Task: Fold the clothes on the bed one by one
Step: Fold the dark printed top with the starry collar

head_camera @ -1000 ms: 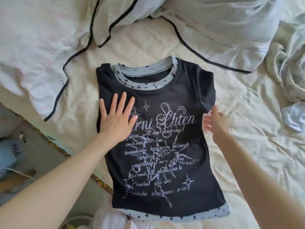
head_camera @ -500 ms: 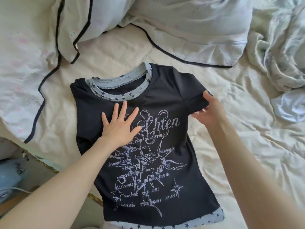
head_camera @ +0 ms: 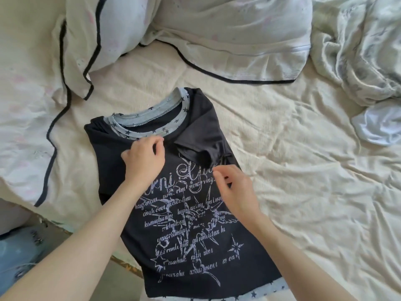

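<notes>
A dark T-shirt (head_camera: 191, 231) with pale printed lettering and a star-trimmed grey collar (head_camera: 149, 118) lies front up on the bed. Its right sleeve (head_camera: 199, 146) is folded inward across the chest. My left hand (head_camera: 143, 164) sits on the chest just below the collar, fingers loosely curled with the tips on the cloth. Just under the folded sleeve hovers my right hand (head_camera: 236, 192), fingers loosely bent and holding nothing that I can see. The shirt's left sleeve lies tucked under its side.
Two pillows with dark piping, one (head_camera: 32, 88) at the left and one (head_camera: 234, 40) at the back, lie above the shirt. A crumpled pale blanket (head_camera: 358, 57) and a white garment (head_camera: 377, 124) are at the right. The bed edge (head_camera: 71, 229) runs along the lower left.
My right hand brought the right sleeve inward over the chest and drew back from it. My left hand slid up toward the collar and its fingers went from flat to curled.
</notes>
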The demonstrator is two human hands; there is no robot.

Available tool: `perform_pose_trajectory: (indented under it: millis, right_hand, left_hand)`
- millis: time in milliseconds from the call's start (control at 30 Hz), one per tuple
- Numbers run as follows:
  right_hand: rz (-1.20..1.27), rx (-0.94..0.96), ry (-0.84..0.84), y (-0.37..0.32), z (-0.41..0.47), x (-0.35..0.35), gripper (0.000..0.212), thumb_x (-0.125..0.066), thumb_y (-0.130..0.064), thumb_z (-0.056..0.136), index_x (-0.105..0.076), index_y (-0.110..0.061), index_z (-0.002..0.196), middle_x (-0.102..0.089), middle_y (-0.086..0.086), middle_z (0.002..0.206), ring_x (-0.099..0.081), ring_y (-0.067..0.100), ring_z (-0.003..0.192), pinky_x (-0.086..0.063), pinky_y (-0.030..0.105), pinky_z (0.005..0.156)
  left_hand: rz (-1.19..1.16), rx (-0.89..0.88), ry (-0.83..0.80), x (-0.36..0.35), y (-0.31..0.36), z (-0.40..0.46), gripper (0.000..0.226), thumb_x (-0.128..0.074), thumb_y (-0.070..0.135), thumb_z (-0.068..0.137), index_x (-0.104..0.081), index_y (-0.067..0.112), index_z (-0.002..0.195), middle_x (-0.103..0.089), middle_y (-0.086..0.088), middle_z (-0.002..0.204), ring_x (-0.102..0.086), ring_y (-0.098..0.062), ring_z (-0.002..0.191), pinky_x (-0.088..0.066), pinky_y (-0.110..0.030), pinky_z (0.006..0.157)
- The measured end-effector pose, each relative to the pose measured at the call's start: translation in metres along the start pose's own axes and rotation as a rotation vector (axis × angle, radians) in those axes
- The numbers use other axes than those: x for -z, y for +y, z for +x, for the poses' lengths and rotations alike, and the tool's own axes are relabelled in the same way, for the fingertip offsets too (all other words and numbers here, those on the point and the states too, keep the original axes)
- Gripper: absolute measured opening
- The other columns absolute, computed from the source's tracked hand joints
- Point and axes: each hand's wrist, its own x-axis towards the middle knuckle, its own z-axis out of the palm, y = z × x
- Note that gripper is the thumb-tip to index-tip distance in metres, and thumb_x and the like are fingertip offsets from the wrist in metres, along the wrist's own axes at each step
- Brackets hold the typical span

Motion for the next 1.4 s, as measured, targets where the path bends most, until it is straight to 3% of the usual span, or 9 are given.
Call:
perform_pose_trajectory:
  millis: [133,300,500,667,800,867,1000,1267,1400]
  right_hand:
    - [0.263,-0.538,0.044,-0.002,0.021,0.004,0.023,-0.051,-0.033,0.096,-0.062,-0.014,0.102,-0.069,0.002,0.098,-0.065,0.012,0.091,-0.053,0.033,0.087]
    - [0.802,-0.999,0.057,-0.018,0.049,-0.006,0.040,-0.051,-0.049,0.093,-0.058,-0.010,0.097,-0.065,0.005,0.098,-0.062,0.017,0.091,-0.052,0.030,0.079]
    - [0.757,-1.072,0.158,-0.027,0.053,-0.007,0.019,-0.060,-0.014,0.092,-0.059,0.001,0.102,-0.056,0.016,0.084,-0.057,0.021,0.083,-0.051,0.039,0.091]
    - [0.779,-1.007,0.062,-0.022,0.038,-0.009,0.015,-0.052,0.000,0.092,-0.053,-0.008,0.105,-0.046,0.001,0.074,-0.049,0.011,0.068,-0.052,0.031,0.082]
    - [0.802,-1.010,0.093,-0.024,0.035,-0.016,0.021,-0.062,-0.020,0.092,-0.061,-0.006,0.108,-0.046,0.018,0.121,-0.060,0.021,0.099,-0.052,0.032,0.087]
    - [0.778,-1.051,0.191,-0.026,0.039,-0.018,0.034,-0.063,-0.033,0.090,-0.064,0.000,0.096,-0.055,0.015,0.084,-0.060,0.032,0.100,-0.052,0.037,0.090]
    - [0.875,-1.117,0.315,-0.027,0.045,-0.026,0.055,-0.065,-0.023,0.090,-0.045,0.014,0.124,-0.045,0.031,0.131,-0.040,0.041,0.125,-0.035,0.051,0.105]
    - [1.315,-1.086,0.346,-0.009,0.050,-0.023,0.013,-0.054,-0.023,0.096,-0.056,-0.014,0.088,-0.064,0.012,0.103,-0.044,0.034,0.128,-0.045,0.025,0.084]
    - [1.303,-0.985,0.350,-0.010,0.053,-0.020,0.034,-0.062,-0.019,0.092,-0.052,-0.010,0.124,-0.064,0.000,0.112,-0.060,0.021,0.111,-0.046,0.032,0.097]
  left_hand:
    - [-0.106,-0.188,-0.089,-0.009,0.028,0.015,0.037,-0.056,0.034,0.092,-0.053,0.017,0.125,-0.055,-0.001,0.116,-0.051,-0.020,0.109,-0.038,-0.038,0.095]
    - [-0.322,0.078,-0.168,-0.024,0.054,0.017,0.035,-0.049,0.041,0.095,-0.059,0.011,0.111,-0.056,0.006,0.098,-0.047,-0.010,0.096,-0.030,-0.018,0.077]
    - [-0.415,0.141,-0.244,-0.018,0.033,0.008,0.014,-0.064,0.021,0.089,-0.060,0.011,0.098,-0.060,0.001,0.091,-0.055,-0.019,0.076,-0.049,-0.036,0.082]
    - [-0.357,0.238,-0.287,-0.007,0.013,0.009,0.025,-0.071,0.011,0.082,-0.055,0.015,0.100,-0.057,-0.003,0.101,-0.056,-0.022,0.100,-0.043,-0.029,0.085]
    - [-0.370,0.199,-0.212,-0.002,0.033,0.028,0.030,-0.062,0.035,0.089,-0.058,0.015,0.111,-0.058,0.002,0.101,-0.054,-0.013,0.096,-0.038,-0.024,0.083]
    - [-0.342,0.158,-0.131,-0.003,0.048,0.044,0.028,-0.050,0.040,0.095,-0.062,0.015,0.096,-0.057,0.004,0.090,-0.053,-0.011,0.087,-0.038,-0.025,0.078]
    - [-0.480,0.305,-0.203,-0.011,0.074,0.077,0.051,-0.055,0.042,0.092,-0.030,0.019,0.054,-0.033,0.003,0.056,-0.034,-0.013,0.052,-0.025,-0.027,0.053]
    - [-0.636,0.182,-0.129,-0.027,0.091,0.098,0.013,-0.063,0.014,0.089,-0.065,0.008,0.100,-0.063,0.001,0.092,-0.061,-0.014,0.090,-0.050,-0.029,0.090]
    - [-0.604,0.134,-0.124,-0.034,0.097,0.101,0.014,-0.060,0.010,0.090,-0.063,0.013,0.103,-0.062,0.003,0.091,-0.060,-0.012,0.090,-0.050,-0.029,0.091]
